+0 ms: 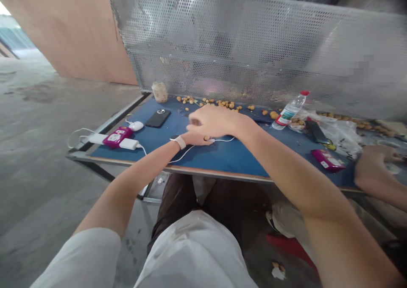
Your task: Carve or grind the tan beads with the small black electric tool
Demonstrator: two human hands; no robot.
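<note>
"Looking through the head view, which way does the white cable (225,140) run?"

"Mostly sideways across the blue tabletop (241,159). Its right stretch lies almost level and goes out of sight under the right forearm; its left stretch slants down toward the front edge. A small white piece on it sits right at the left hand's (199,138) fingertips, beside a tan round piece (206,138)."

"And the hands?"

"The left reaches in from the lower left, low over the table, a pale band (178,141) round its wrist. The right hand (212,119) crosses above it, wrist bent, fingers curled leftward and blurred. I can't tell whether either one grips anything; the right covers part of the left."

"What about room?"

"Blue surface shows between the hands and the front edge, and more to the right, up to a purple box (327,160) near another person's hand (377,154). Leftward come a dark phone (158,118) and a second purple box (118,137), near the left edge. Behind, small brown fruits (227,104) line the foot of the perforated panel (203,38)."
</note>
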